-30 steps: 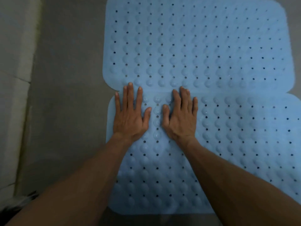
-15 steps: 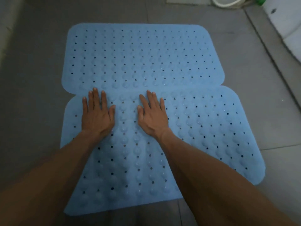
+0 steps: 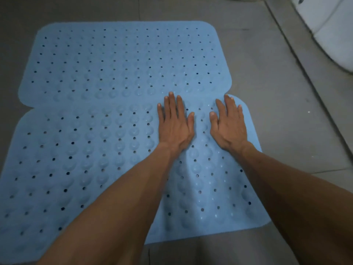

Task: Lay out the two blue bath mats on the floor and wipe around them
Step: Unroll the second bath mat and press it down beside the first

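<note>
Both mats are down on the grey tiled floor [image 3: 286,115], one behind the other, their long sides running left to right and meeting along a seam; the far mat [image 3: 124,60] sits a little to the left of the near mat [image 3: 76,159], so the corners do not line up. Both hands lie flat, palms down, fingers spread and holding nothing, on the near mat's far right corner, fingertips close to the seam. The left hand [image 3: 174,125] is the inner one; the right hand [image 3: 229,127] is nearer the mat's right edge, its little finger just short of it. I'd say the person is pressing the mat down so it sits flat (the bumps look like suction cups, though I can't be sure). No cloth or wiper is anywhere in view, so the wiping looks not yet begun. The bare floor nearest the hands lies to the right, towards the white fixture [image 3: 328,29], and the right hand is better placed to reach it. The rest of the near mat stretches away to the left, the left hand's side.
</note>
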`<act>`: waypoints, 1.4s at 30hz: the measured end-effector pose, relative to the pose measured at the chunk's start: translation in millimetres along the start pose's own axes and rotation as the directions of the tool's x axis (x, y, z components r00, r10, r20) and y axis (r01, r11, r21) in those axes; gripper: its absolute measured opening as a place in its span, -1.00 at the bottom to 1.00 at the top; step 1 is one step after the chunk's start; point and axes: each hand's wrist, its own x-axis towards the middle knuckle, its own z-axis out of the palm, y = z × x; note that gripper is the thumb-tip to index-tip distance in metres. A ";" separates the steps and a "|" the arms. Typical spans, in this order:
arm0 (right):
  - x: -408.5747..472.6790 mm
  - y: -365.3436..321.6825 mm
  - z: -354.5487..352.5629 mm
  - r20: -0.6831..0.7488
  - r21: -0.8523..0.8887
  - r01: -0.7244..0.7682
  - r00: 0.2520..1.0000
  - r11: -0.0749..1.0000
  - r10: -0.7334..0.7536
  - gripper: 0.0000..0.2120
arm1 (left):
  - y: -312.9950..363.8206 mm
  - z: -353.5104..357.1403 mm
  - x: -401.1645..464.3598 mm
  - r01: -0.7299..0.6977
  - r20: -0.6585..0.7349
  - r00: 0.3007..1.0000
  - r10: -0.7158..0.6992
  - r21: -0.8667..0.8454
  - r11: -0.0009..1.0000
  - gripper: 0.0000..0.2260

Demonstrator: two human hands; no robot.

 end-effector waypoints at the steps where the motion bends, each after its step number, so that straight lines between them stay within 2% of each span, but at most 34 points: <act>1: 5.9 0.9 3.4 -0.008 0.004 0.018 1.000 1.000 -0.018 -0.41 | 2.4 3.5 2.7 0.028 0.005 1.000 -0.028 0.008 1.000 -0.38; 7: 13.2 5.6 4.4 0.035 0.019 0.045 0.998 0.999 -0.046 -0.44 | 3.0 5.8 5.9 0.099 0.006 0.995 -0.099 -0.006 0.995 -0.36; 11: 21.3 -3.4 0.4 0.020 0.044 -0.026 0.999 0.999 0.026 -0.45 | 4.4 2.8 10.3 0.171 0.030 0.985 -0.169 -0.105 0.980 -0.38; 13: 21.7 -8.6 -1.6 -0.017 0.025 -0.049 0.999 0.998 0.049 -0.46 | 7.3 3.7 10.8 0.189 -0.005 0.982 -0.190 -0.059 0.980 -0.37; 17: 12.4 -11.5 -5.1 -0.053 0.031 -0.061 0.997 0.998 0.063 -0.42 | 14.4 1.6 6.3 0.132 -0.076 0.989 -0.128 0.052 0.990 -0.35; 21: -17.3 -6.0 -13.8 -0.117 -0.002 -0.039 0.992 0.999 0.039 -0.40 | 21.1 -3.7 -20.9 0.084 -0.118 0.990 -0.074 0.078 0.993 -0.33; 23: 13.9 -8.2 -3.4 0.075 -0.042 -0.036 0.996 0.998 0.039 -0.40 | 22.7 -7.2 3.9 0.198 -0.023 0.980 -0.197 0.078 0.977 -0.33; 26: 15.7 -6.4 -1.9 0.074 -0.076 -0.043 0.996 0.996 0.049 -0.41 | 20.3 -1.9 1.9 0.207 -0.009 0.978 -0.208 0.111 0.972 -0.34; 29: 14.5 -5.9 0.5 0.067 -0.064 -0.048 0.996 0.997 0.053 -0.42 | 20.7 4.2 5.8 0.177 0.040 0.983 -0.181 0.093 0.980 -0.34; 32: 26.6 -10.3 1.2 0.071 -0.052 -0.047 0.996 0.998 0.051 -0.43 | 12.6 4.0 16.9 0.210 0.067 0.975 -0.213 0.060 0.976 -0.35; 38: 24.0 -7.7 3.7 0.017 -0.011 -0.029 0.999 1.000 0.029 -0.45 | 9.2 7.6 15.4 0.171 0.045 0.984 -0.173 0.047 0.984 -0.35; 42: 23.9 -9.6 4.8 0.050 -0.028 -0.031 0.998 0.999 0.033 -0.42 | 4.8 1.5 14.0 0.169 0.081 0.983 -0.164 -0.048 0.985 -0.32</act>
